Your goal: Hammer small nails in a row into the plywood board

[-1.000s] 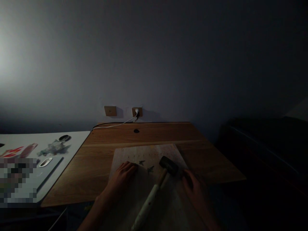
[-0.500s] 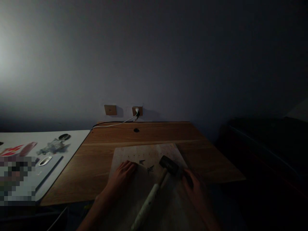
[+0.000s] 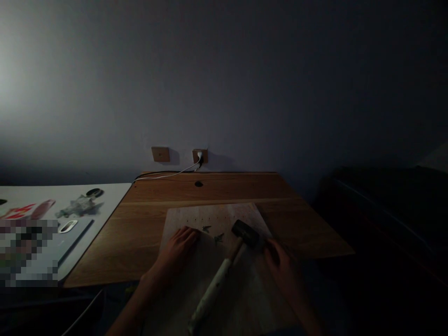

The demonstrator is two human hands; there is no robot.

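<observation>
The desk (image 3: 129, 233) is brown wood with visible grain and a faint sheen. The board (image 3: 245, 289) on it is paler wood, matt and slightly stained. The mallet (image 3: 224, 270) has a matt black head (image 3: 245, 233) that looks like rubber; its handle (image 3: 212, 289) is bare wood near the head, then a pale, flecked coating, paint or wrapping unclear. The small fasteners (image 3: 219, 238) look like dull metal. The wall (image 3: 224, 84) is smooth and matt, the cables (image 3: 164, 177) plastic-coated, the crumpled bag (image 3: 80, 206) thin, translucent plastic.
</observation>
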